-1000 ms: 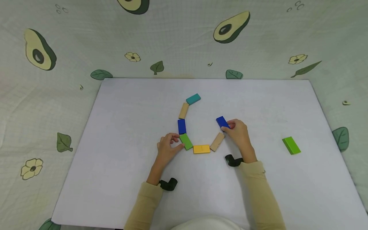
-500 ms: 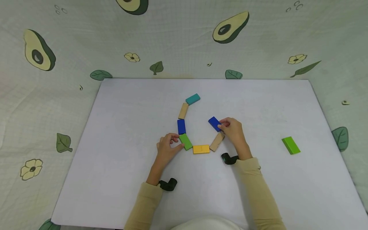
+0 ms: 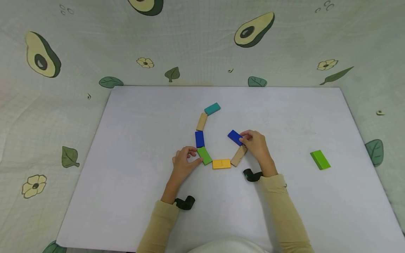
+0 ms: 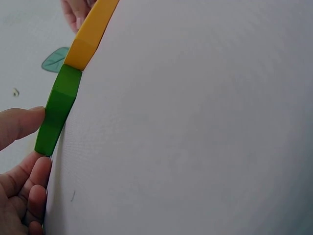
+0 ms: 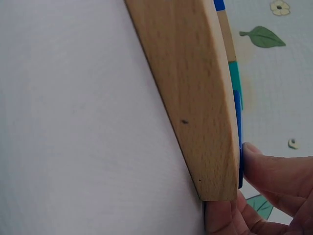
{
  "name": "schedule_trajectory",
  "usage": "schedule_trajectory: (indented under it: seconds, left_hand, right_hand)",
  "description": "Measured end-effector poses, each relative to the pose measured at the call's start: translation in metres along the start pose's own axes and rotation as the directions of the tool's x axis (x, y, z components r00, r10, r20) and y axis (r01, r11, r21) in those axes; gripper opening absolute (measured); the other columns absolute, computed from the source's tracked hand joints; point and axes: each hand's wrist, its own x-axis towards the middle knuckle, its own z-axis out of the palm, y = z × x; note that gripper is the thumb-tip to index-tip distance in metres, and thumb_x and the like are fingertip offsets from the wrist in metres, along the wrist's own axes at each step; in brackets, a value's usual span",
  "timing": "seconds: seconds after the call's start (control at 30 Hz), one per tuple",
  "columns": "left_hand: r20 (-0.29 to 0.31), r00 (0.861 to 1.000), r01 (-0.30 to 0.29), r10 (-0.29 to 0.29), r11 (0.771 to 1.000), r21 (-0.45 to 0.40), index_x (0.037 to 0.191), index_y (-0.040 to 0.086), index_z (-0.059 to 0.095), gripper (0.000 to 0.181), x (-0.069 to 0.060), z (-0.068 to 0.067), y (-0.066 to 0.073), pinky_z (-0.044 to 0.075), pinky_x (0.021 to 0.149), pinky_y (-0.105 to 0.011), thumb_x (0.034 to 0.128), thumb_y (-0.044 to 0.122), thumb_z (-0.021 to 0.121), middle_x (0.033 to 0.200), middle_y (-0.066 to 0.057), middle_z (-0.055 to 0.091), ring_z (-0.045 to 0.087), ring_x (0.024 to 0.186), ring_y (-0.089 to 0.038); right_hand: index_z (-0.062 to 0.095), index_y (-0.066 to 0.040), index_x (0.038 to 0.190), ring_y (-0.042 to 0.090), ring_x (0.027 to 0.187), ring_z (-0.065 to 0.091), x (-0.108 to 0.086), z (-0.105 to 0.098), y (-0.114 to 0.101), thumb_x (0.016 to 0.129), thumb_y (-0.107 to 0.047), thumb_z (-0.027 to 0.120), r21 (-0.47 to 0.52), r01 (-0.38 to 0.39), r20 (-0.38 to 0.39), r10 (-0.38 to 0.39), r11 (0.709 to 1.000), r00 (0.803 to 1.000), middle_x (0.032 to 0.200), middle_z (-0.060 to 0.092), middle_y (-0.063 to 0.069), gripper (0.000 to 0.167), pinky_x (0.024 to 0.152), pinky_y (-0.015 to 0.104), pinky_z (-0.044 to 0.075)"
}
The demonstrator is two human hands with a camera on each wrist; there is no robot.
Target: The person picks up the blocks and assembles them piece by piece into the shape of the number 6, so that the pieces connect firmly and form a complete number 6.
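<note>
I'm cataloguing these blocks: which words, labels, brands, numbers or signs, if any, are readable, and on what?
None: no text can be read in any view.
The blocks show no lettering on their visible faces.
The patterned cloth shows only printed pictures.
Any marking on the black wrist cameras is too small to read.

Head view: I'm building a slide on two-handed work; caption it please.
Left hand holds a green block beside a yellow block; right hand pinches a blue block near a wooden block.
</note>
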Motion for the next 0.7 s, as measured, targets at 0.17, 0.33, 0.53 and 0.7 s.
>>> schedule_trajectory:
  seconds: [0.17,0.33,0.53,0.7]
  left_hand:
    - [0.001,1.0,0.001,-0.001,1.0,-0.005,0.109,0.014,0.058,0.037,0.0004,0.0002,-0.0002,0.022,0.082,-0.038,0.0777,0.028,0.073,0.09,-0.001,0.059,0.046,0.09,-0.019]
    - [0.001,1.0,-0.002,0.002,1.0,-0.008,0.109,0.015,0.058,0.037,0.0005,0.0004,0.0,0.021,0.082,-0.038,0.0777,0.028,0.073,0.09,0.0,0.058,0.045,0.089,-0.018]
    - [-0.001,1.0,-0.001,0.001,1.0,-0.007,0.108,0.014,0.058,0.037,-0.0001,-0.0002,0.001,0.021,0.082,-0.039,0.0778,0.028,0.074,0.09,-0.001,0.058,0.045,0.09,-0.019]
    - [0.001,1.0,0.0,0.0,1.0,-0.01,0.108,0.014,0.058,0.037,-0.0003,-0.0003,0.0012,0.021,0.082,-0.038,0.0777,0.027,0.074,0.09,-0.001,0.059,0.045,0.09,-0.019]
  right_hand:
    - [0.064,-0.002,0.11,0.027,0.088,0.053,-0.0005,-0.0007,0.0018,0.09,-0.015,0.06,0.007,0.011,0.009,-0.011,1.0,1.0,0.096,0.059,0.016,0.024,0.072,0.034,0.042]
    - [0.063,-0.002,0.111,0.028,0.09,0.054,-0.0008,-0.0009,0.003,0.09,-0.016,0.06,0.005,0.018,0.015,-0.018,1.0,1.0,0.096,0.059,0.016,0.025,0.074,0.035,0.043]
    - [0.064,-0.003,0.11,0.027,0.088,0.054,-0.0011,-0.0012,0.0034,0.09,-0.016,0.059,0.008,0.026,0.024,-0.026,1.0,0.999,0.094,0.058,0.015,0.024,0.072,0.034,0.042]
    - [0.064,-0.003,0.11,0.026,0.086,0.053,-0.0013,-0.0013,0.0033,0.09,-0.016,0.06,0.012,0.028,0.027,-0.028,1.0,0.999,0.092,0.058,0.014,0.024,0.07,0.032,0.041]
